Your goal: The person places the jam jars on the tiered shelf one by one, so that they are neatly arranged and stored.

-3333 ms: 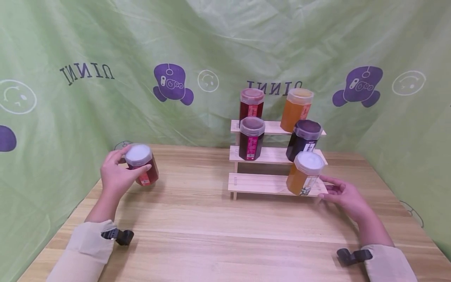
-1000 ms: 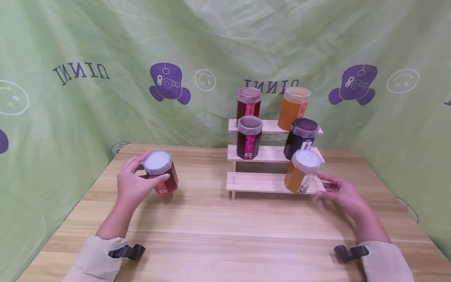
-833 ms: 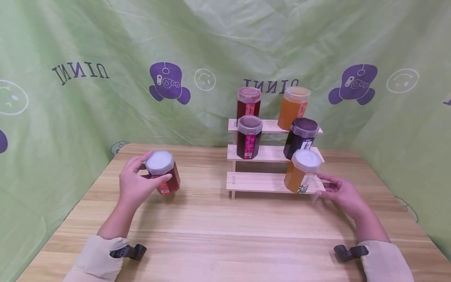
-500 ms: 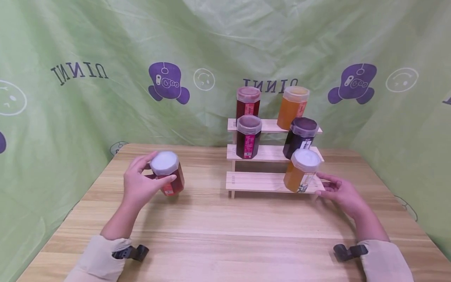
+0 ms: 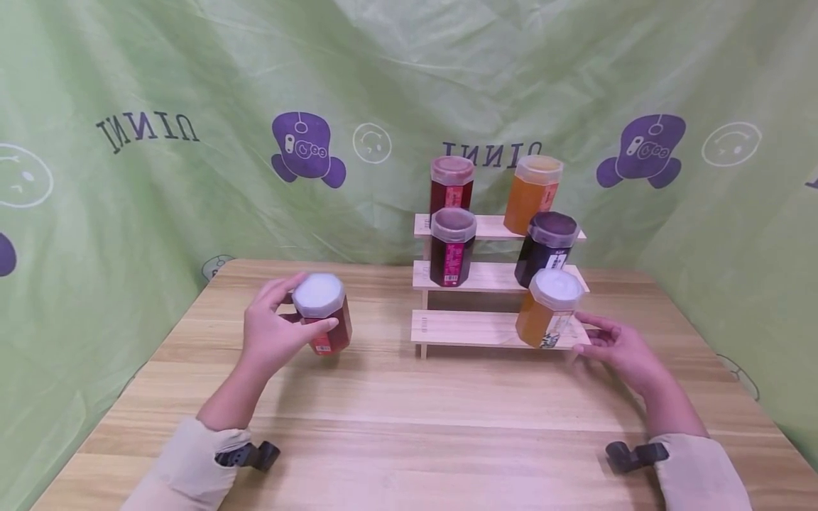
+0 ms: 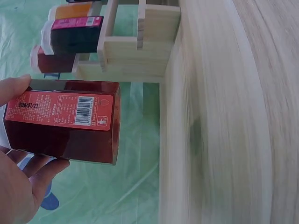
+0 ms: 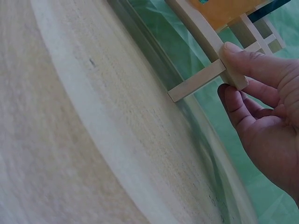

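Observation:
My left hand grips a dark red jar with a whitish lid, thumb on one side and fingers on the other. In the left wrist view a red label with a barcode faces the camera, and the jar hangs clear of the table. My right hand pinches the right end of the lowest step of a three-tier wooden display shelf; the right wrist view shows its thumb on top and fingertips beneath. Close to that hand, an amber jar stands on the lowest step.
On the middle step are a dark jar with a pink label and a blackish jar. A red jar and an orange jar occupy the top step. Behind the wooden table hangs a green curtain.
My left hand has carried the dark red jar rightward across the table, closer to the shelf. The right hand keeps its pinch on the shelf end, and the shelf jars stay put.

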{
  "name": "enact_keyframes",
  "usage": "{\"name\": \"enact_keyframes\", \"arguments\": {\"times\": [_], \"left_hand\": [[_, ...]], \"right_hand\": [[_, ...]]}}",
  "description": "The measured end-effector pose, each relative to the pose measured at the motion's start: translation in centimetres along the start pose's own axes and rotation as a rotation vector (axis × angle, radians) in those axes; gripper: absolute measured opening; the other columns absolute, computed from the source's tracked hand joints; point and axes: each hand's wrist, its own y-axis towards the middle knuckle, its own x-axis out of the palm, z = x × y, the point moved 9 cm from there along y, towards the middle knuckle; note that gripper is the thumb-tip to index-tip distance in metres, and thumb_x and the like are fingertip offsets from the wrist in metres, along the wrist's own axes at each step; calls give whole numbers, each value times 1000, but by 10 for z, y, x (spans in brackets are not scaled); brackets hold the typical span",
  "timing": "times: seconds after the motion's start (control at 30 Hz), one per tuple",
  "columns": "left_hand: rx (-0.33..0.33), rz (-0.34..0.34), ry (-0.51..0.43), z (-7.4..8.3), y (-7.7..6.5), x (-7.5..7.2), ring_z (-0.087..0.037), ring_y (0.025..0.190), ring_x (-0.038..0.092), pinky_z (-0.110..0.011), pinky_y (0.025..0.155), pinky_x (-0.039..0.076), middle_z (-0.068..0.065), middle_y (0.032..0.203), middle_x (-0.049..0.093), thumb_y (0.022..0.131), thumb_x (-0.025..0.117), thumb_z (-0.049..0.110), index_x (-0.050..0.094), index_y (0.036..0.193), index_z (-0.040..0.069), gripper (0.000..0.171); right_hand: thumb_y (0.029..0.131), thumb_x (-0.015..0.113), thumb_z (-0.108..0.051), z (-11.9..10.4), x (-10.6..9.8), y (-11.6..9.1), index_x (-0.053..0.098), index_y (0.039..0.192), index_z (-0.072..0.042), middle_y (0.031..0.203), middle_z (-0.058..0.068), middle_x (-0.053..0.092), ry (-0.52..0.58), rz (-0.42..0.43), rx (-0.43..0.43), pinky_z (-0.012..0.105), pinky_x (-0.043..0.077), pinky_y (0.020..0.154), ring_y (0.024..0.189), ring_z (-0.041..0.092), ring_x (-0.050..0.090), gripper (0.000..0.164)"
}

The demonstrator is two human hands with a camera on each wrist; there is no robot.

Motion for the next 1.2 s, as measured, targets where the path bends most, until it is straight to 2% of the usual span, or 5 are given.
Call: {"name": "enact_keyframes", "arguments": {"times": [0.23,0.43,0.63,0.8,1.2], "left_hand": [[-9,-39,-29,8,0,12,-15,103,53,-23,76,57,-6,118,57,60,95,17,64,128,9,76],[7,-62,-30,15,2,23,-17,103,55,-37,77,59,-6,118,58,58,95,15,65,127,9,76],[40,-77,-55,27,6,33,-18,100,58,-35,73,59,-5,119,59,56,95,11,65,126,8,76],[34,-102,-62,35,9,42,-24,93,61,-41,73,60,-5,120,59,57,96,15,65,127,10,77],[44,-140,-87,52,13,66,-25,93,61,-39,72,60,-5,118,58,56,97,17,65,127,9,78]], "right_hand": [[87,73,-11,0,0,0,30,146,9,138,38,40,5,-2,5,18,52,83,95,-3,59,76],[88,72,-9,2,1,1,29,147,9,139,38,39,13,-8,9,18,53,82,95,-5,59,75],[87,73,-12,3,0,1,30,146,9,138,38,40,3,-2,10,18,53,82,95,-4,59,76],[87,74,-13,2,-1,1,31,146,8,138,38,41,0,-2,12,19,53,82,95,-4,59,76],[86,74,-12,2,-1,1,31,147,7,136,37,43,-2,-4,16,19,53,82,95,-4,59,77]]}}
